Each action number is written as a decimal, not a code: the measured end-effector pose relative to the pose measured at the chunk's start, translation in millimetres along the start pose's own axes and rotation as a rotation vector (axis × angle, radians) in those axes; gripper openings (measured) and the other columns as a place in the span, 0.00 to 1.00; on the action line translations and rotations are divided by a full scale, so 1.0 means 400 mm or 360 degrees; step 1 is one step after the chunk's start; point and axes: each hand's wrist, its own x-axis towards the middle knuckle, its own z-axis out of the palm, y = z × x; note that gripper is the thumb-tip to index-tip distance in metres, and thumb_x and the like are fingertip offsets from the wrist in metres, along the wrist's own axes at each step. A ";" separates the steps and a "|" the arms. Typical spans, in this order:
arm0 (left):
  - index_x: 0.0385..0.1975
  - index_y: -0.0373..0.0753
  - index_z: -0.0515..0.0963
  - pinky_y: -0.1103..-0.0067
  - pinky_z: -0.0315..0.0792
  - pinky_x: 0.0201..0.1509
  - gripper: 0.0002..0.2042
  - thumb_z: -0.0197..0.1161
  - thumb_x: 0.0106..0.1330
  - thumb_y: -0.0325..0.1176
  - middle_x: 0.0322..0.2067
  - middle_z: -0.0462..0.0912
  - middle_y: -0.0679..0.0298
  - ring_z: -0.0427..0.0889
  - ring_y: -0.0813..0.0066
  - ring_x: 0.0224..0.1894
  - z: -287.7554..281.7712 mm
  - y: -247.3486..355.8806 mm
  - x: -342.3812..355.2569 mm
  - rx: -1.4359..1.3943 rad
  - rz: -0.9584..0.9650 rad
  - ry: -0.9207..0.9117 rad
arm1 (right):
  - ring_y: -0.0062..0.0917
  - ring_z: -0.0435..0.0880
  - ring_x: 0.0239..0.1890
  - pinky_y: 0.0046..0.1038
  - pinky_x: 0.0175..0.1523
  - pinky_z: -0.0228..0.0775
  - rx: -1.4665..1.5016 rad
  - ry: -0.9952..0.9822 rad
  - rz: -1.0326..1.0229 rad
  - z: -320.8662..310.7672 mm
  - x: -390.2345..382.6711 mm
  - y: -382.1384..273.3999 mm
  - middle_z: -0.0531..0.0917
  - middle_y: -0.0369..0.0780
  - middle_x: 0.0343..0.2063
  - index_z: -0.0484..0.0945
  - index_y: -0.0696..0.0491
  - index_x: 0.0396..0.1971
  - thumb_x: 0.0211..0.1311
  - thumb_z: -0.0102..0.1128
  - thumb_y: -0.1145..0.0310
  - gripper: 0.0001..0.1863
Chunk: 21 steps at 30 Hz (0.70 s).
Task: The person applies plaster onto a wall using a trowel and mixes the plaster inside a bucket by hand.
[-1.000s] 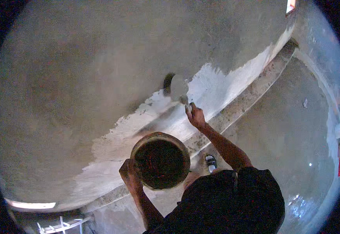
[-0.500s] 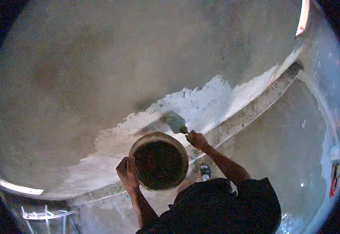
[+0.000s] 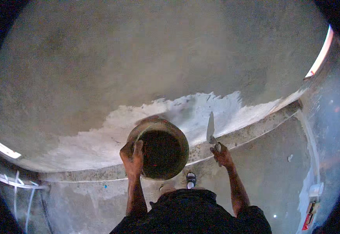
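Observation:
My left hand [image 3: 132, 159] grips the rim of a round, dirt-crusted bucket [image 3: 149, 125] by its left side, thumb over the edge. The bucket is tilted toward me, and its dark inside does not show clearly what it holds. To its right, my right hand [image 3: 222, 156] is closed around the handle of a trowel [image 3: 210, 128]. The trowel's blade points up and away and appears nearly edge-on. Beyond both hands stands a grey wall [image 3: 158, 58], with a pale, ragged-edged patch [image 3: 220, 106] along its lower part.
A rough ledge [image 3: 252, 132] runs along the wall's foot. My sandalled foot [image 3: 191, 178] stands on the grey floor [image 3: 263, 167]. A pale metal frame [image 3: 18, 181] is at the left; a white container [image 3: 315, 190] and a red object [image 3: 307, 221] lie at the right.
My right hand has drawn the trowel away from the pale patch, right and downward, turning its blade edge-on. The bucket has tilted more toward me, and the view has turned.

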 end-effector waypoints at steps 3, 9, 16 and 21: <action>0.31 0.31 0.74 0.86 0.54 0.20 0.10 0.55 0.55 0.32 0.16 0.67 0.73 0.61 0.87 0.19 -0.039 -0.023 0.011 -0.0388 -0.0011 -0.0026 | 0.31 0.76 0.17 0.30 0.25 0.68 -0.1126 0.0105 -0.0756 0.017 -0.056 -0.080 0.77 0.47 0.23 0.74 0.56 0.29 0.49 0.59 0.58 0.16; 0.26 0.32 0.73 0.85 0.60 0.25 0.08 0.57 0.53 0.32 0.20 0.70 0.70 0.65 0.83 0.22 -0.168 -0.122 0.021 -0.0439 0.0081 -0.0007 | 0.37 0.77 0.31 0.34 0.37 0.70 -0.1379 -0.0038 -0.1072 0.198 -0.166 -0.191 0.78 0.42 0.28 0.74 0.52 0.28 0.50 0.53 0.57 0.13; 0.28 0.34 0.73 0.81 0.64 0.33 0.08 0.57 0.52 0.32 0.24 0.74 0.67 0.69 0.78 0.27 -0.346 -0.147 -0.008 -0.0359 -0.0039 -0.0169 | 0.39 0.77 0.28 0.35 0.34 0.69 -0.1266 -0.0090 -0.0791 0.395 -0.276 -0.276 0.77 0.44 0.25 0.72 0.53 0.25 0.52 0.54 0.58 0.12; 0.35 0.33 0.71 0.81 0.64 0.34 0.11 0.56 0.52 0.30 0.27 0.74 0.66 0.69 0.79 0.28 -0.443 -0.218 -0.040 -0.0533 -0.0199 -0.0053 | 0.39 0.74 0.19 0.34 0.24 0.65 -0.0625 0.0202 -0.0988 0.483 -0.237 -0.295 0.73 0.45 0.16 0.68 0.56 0.25 0.57 0.50 0.63 0.11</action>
